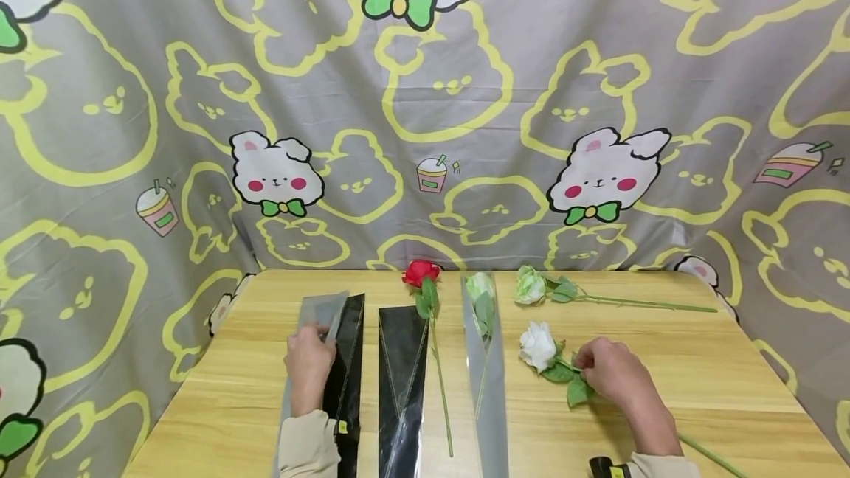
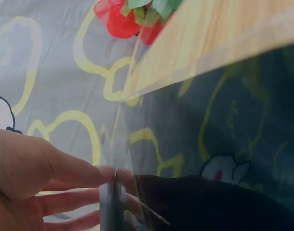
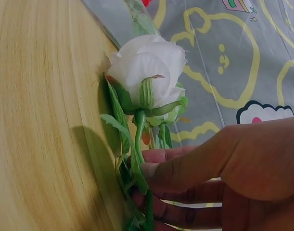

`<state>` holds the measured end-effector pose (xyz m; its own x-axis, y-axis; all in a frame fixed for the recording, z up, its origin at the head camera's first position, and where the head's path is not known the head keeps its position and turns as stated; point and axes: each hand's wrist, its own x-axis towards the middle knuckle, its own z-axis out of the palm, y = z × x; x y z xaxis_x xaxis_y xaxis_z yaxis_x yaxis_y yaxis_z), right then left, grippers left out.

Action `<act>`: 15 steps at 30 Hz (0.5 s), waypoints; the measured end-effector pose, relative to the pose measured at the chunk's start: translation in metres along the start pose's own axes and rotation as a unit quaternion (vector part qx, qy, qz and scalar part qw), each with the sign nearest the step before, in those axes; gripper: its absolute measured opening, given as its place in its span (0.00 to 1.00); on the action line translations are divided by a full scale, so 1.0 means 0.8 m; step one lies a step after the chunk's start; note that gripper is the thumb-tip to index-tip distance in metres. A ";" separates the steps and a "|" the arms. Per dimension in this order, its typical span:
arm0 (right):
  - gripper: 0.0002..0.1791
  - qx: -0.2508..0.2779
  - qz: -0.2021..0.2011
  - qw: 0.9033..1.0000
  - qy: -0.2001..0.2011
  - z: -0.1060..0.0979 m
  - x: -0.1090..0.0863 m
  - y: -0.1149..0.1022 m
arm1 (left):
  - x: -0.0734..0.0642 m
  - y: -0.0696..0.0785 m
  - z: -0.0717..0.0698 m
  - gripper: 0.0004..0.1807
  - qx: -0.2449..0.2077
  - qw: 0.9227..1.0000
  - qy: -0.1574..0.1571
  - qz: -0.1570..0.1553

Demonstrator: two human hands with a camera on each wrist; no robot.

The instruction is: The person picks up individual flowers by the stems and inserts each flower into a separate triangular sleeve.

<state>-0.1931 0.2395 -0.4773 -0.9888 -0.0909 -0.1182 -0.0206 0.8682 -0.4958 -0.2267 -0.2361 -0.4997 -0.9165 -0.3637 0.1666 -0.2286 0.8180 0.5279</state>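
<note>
My left hand [image 1: 308,367] pinches the upper part of a grey translucent flower sleeve [image 1: 319,308] at the left of the table. In the left wrist view its thumb and fingertips meet on the film's edge. Just right of this sleeve, partly overlapped by it, lies a black flower sleeve [image 1: 350,352]. On the right side, my right hand [image 1: 614,375] holds a white artificial rose [image 1: 536,345] by its stem, just below the bloom. The right wrist view shows thumb and fingers around the green stem [image 3: 141,134] among its leaves.
Another black sleeve [image 1: 398,367] lies mid-table, with a red rose [image 1: 421,271] along its right side. Farther right, a grey sleeve [image 1: 490,426] contains a pale green rose [image 1: 481,288]. A second pale green rose [image 1: 530,285] lies sideways near the back edge, before a patterned curtain [image 1: 425,109].
</note>
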 end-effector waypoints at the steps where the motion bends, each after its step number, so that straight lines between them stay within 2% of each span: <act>1: 0.08 0.000 0.001 1.000 0.000 0.000 0.000 0.000 | 0.001 0.000 0.000 0.15 -0.003 1.000 0.001 0.000; 6: 0.08 0.002 0.000 1.000 0.003 -0.001 -0.001 0.003 | 0.004 0.002 -0.003 0.10 -0.014 1.000 0.018 -0.010; 9: 0.08 0.004 0.000 1.000 0.005 -0.002 0.000 0.003 | 0.004 0.007 -0.005 0.05 -0.038 0.999 0.025 -0.018; 15: 0.07 0.005 0.000 1.000 0.012 -0.004 0.000 0.003 | 0.005 0.019 -0.014 0.09 -0.097 0.995 -0.008 -0.007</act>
<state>-0.1933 0.2429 -0.4760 -0.9921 -0.0790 -0.0977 -0.0190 0.8630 -0.5048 -0.2306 -0.2301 -0.4816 -0.9195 -0.3653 0.1455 -0.1745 0.7107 0.6815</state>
